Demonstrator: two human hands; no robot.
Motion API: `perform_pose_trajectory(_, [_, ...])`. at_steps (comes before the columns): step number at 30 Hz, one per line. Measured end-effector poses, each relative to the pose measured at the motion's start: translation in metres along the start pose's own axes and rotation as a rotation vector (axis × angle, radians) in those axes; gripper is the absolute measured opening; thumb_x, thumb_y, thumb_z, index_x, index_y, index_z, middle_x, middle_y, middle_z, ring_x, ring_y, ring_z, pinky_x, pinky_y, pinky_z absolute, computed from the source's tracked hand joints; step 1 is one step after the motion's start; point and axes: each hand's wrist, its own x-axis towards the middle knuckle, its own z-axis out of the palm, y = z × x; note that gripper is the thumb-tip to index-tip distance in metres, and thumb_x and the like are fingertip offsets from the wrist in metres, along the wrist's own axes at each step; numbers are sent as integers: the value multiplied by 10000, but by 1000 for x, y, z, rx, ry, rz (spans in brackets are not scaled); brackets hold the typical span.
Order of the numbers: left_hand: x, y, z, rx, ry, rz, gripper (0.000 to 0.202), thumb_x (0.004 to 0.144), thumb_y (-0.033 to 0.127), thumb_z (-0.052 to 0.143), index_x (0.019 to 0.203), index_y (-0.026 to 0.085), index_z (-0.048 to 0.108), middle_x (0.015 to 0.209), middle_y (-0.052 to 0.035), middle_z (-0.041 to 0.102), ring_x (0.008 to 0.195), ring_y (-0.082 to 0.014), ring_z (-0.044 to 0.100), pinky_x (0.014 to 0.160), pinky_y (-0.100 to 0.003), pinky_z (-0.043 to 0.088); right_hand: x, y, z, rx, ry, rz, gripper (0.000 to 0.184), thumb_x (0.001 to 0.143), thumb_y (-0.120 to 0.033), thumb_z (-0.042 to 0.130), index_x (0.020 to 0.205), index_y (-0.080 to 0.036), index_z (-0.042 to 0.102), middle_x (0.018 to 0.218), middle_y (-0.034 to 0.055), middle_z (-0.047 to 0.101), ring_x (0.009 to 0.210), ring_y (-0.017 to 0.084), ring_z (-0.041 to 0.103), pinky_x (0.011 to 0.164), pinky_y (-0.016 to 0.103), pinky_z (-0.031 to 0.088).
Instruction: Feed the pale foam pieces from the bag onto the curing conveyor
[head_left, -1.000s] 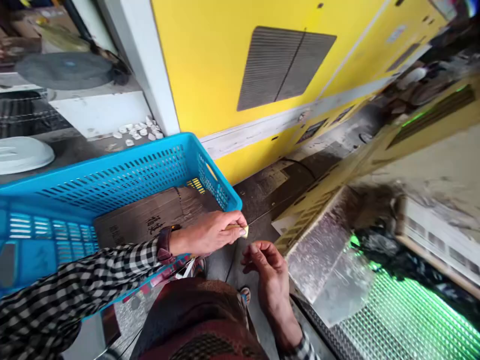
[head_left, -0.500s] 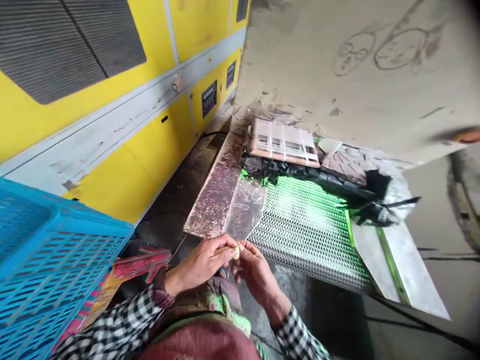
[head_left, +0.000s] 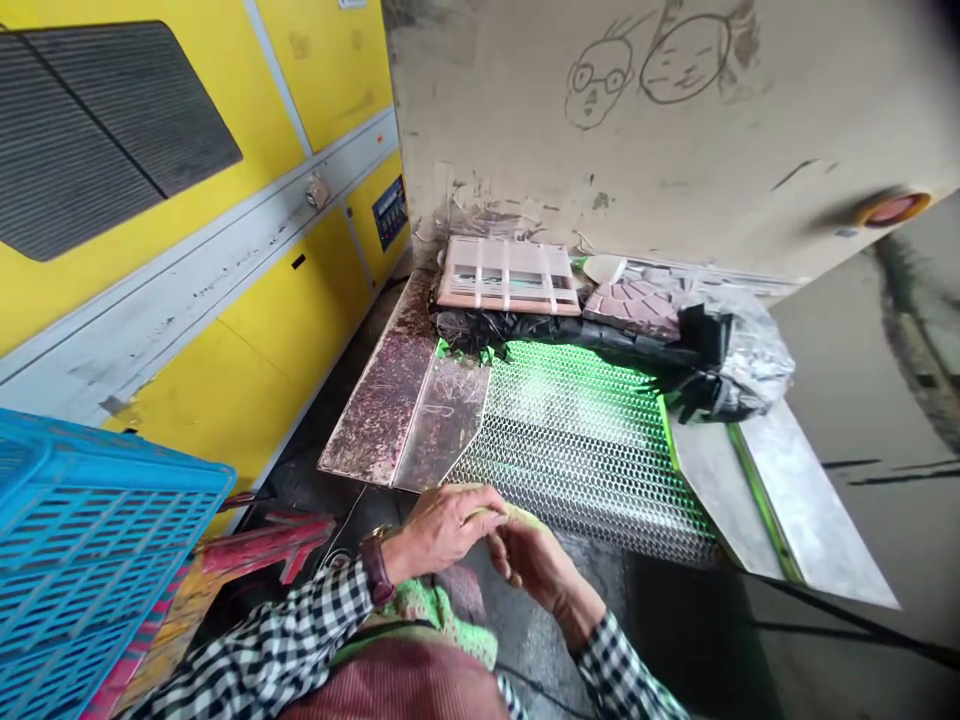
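While the head camera looks down over the person's lap, the left hand (head_left: 442, 530) and right hand (head_left: 534, 560) sit close together at the near edge of the scene. The left hand is narrowly closed, its fingers curled over a small pale piece (head_left: 501, 514) that lies between the hands. The piece is blurred, so its exact kind is hard to tell. The right hand is also curled and just beside the piece, but I cannot tell whether it grips it. A brown-strapped wristwatch (head_left: 376, 568) circles the left wrist, and checked sleeves (head_left: 270, 630) cover both forearms.

Below the hands lies a bright green cloth (head_left: 439, 620) on a ribbed maroon garment (head_left: 397, 680). To the left sits a blue plastic basket (head_left: 90, 520), beside a yellow machine cabinet (head_left: 225, 330) with a dark vent (head_left: 97, 130). Ahead lie a scratched metal plate (head_left: 375, 390) and a metal mesh panel (head_left: 585, 450). Farther off are a banded bundle of slats (head_left: 508, 275), a black plastic bag (head_left: 570, 345) and a clear plastic bag (head_left: 754, 350). Beyond them rises a beige panel (head_left: 750, 170) with two faces drawn on it.
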Motion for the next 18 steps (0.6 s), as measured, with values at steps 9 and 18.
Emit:
perform_pose_trajectory(9, [4,-20,18,-673,296,-494,378,994,527,531,1179,204,599,885,-4,618,570,-101,509,466,-204,370,44,-91,-110,-1121,822,-364,392,1008,-508,411,867,-190,592,664,-4,541,568,137,421,563,276,288])
perform_pose_trajectory(18, [27,-29,30,-942,336,-668,346,911,233,638,1248,165,600,1165,-121,707,950,-172,706,783,-282,579,43,-67,-78,-884,627,-391,423,995,-586,465,1028,-194,623,751,14,595,642,169,518,599,288,376])
